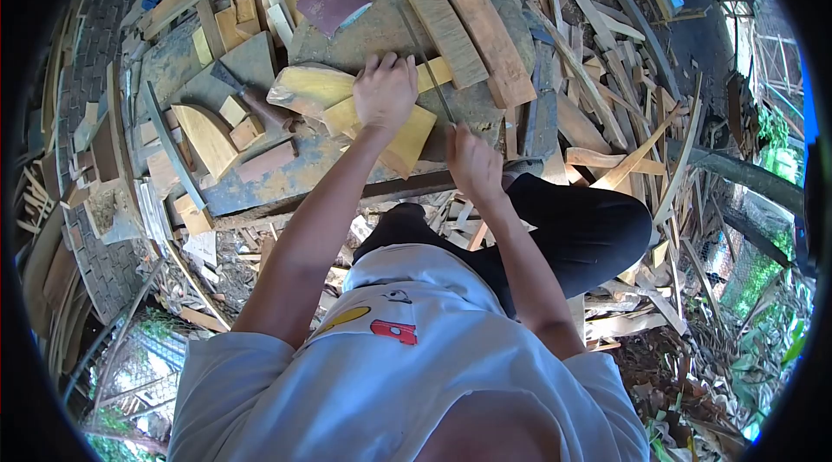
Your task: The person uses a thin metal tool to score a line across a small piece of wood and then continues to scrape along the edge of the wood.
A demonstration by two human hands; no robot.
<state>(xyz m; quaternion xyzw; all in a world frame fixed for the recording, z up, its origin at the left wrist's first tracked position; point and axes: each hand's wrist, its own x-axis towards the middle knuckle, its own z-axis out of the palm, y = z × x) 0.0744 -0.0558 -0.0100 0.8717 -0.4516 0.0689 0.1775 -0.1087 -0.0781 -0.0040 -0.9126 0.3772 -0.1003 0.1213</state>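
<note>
Left hand [386,94] spread flat, palm down, on a yellow-painted wedge-shaped wooden block [409,139]; fingers unclenched, pressing rather than grasping. Right hand [472,163] just right of it and nearer, fisted tight round the near end of a thin dark metal blade [429,72]; handle hidden inside the fist. Blade slanting away to the far left, across the block's right edge.

Block lying at the near side of a round grey work slab [381,33], its near corner close to the slab's near edge and to the dark board [381,189] running along it. Little free room: bare slab only in a patch far of the left hand. To the right of the blade, two long brown planks [494,46] side by side, their near ends almost at the blade. To the left, a hatchet with a wooden handle [256,102] and a pale curved wooden piece [208,137].

Counted: two hands, one blade, three yellow pieces (the block, a larger curved yellow slab [303,89] touching it on the left, a narrow yellow strip [438,74] on its far side), two planks, one hatchet, one maroon square sheet [334,1] at the far edge. Heaped wooden offcuts [624,115] beyond the slab's right edge, too many to count. One black-trousered knee [589,228] near, on the right.
</note>
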